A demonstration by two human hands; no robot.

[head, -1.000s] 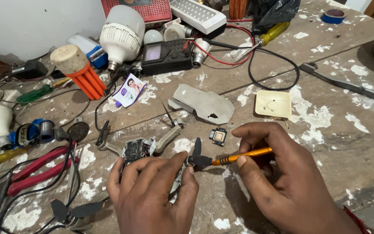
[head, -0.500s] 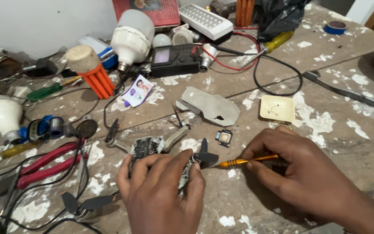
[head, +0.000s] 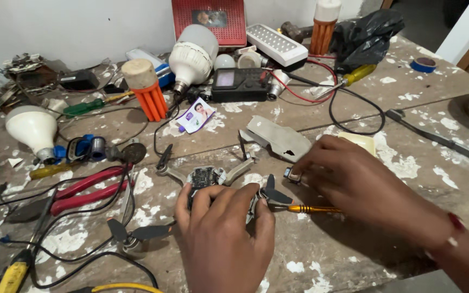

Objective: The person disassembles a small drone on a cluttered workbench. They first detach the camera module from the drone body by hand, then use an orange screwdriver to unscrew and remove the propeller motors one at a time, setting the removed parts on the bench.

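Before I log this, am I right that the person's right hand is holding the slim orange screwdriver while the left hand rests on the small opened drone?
Not quite: in the head view the slim orange screwdriver lies on the workbench, and the right hand is at a small square part. The left hand does rest on the small opened drone.

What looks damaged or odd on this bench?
The small drone under the left hand has its circuit board bare; a grey shell piece lies apart behind it. The right hand reaches over an orange screwdriver. The bench top is chipped, paint-spattered and cluttered.

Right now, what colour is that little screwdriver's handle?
Orange, seen in the head view: the screwdriver lies under the right hand.
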